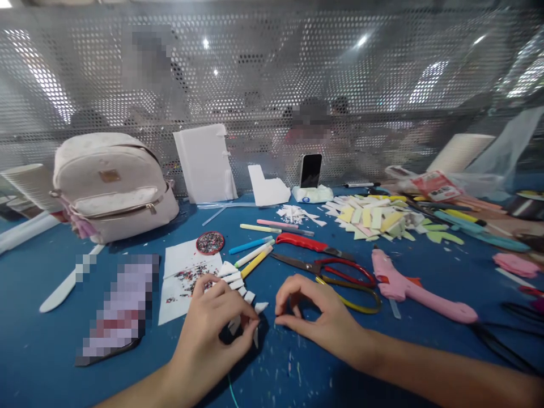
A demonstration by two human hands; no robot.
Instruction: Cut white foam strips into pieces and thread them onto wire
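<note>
My left hand (216,323) is pinched, thumb against index finger, with a thin white piece (255,338) poking out below the fingertips. Small white cut pieces (249,296) lie just beyond its knuckles, partly hidden by the fingers. Opposite it, my right hand (321,314) curls with thumb and index tips close together; anything between them is too small to make out. The two hands are a short gap apart, not touching. Past the left hand, a white paper sheet (174,283) carries dark and red specks (193,277). A thin teal strand (232,391) runs below the left wrist.
Scissors (317,266), a red-handled cutter (301,242), markers (250,245) and a pink glue gun (419,292) lie beyond and right of my hands. Paper strips (374,216) form a pile. A backpack (113,187) and phone (311,170) stand behind on the blue table (297,374).
</note>
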